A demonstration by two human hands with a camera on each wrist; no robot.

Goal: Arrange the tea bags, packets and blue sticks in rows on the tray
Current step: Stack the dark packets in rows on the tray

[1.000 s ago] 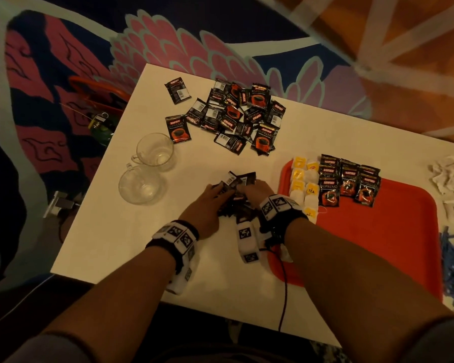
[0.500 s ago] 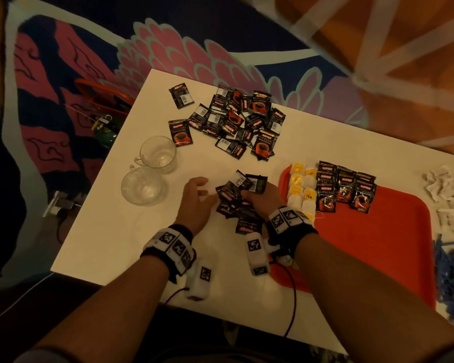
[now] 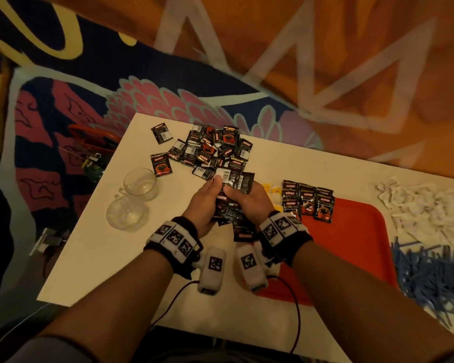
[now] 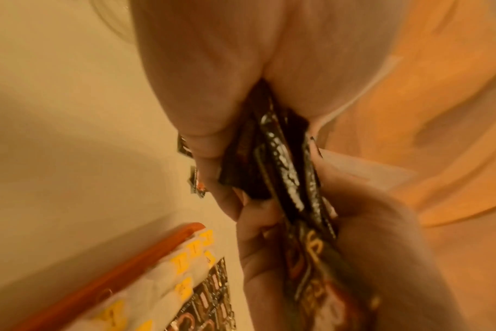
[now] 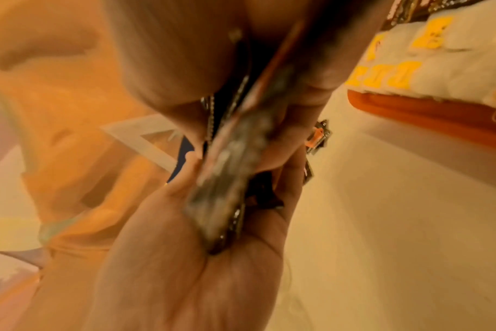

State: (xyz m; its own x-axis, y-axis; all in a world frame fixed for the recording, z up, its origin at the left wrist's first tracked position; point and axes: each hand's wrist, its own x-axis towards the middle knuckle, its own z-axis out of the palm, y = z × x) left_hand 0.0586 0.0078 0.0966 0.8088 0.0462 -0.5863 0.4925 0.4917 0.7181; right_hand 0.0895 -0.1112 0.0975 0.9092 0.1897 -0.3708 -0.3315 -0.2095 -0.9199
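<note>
Head view shows both hands meeting over the white table (image 3: 95,258), pressing a bundle of black coffee packets (image 3: 232,203) between them: the left hand (image 3: 203,205) cups the bundle from the left with its thumb on the top packet, and the right hand (image 3: 249,203) closes on it from the right, so the fingers of both are clamped on the same stack. From the left wrist view the packets (image 4: 286,179) stand on edge, squeezed between the left palm (image 4: 212,74) and the right hand's fingers (image 4: 258,235); the right wrist view gives the same bundle (image 5: 232,170), blurred, wedged between the two hands. A few packets hang loose below the grip, toward the wrists. Beyond the hands lies a loose pile of packets (image 3: 215,149) at the table's far edge, well apart from the red tray (image 3: 351,247). On the tray's far left corner sit yellow-tagged tea bags (image 3: 274,195), partly hidden behind the right hand, and just beside them rows of laid-out packets (image 3: 309,203). Two clear glass cups (image 3: 139,183) stand left of the hands. Right of the tray lie a heap of white paper sachets (image 3: 425,208) and a heap of blue sticks (image 3: 432,276).
</note>
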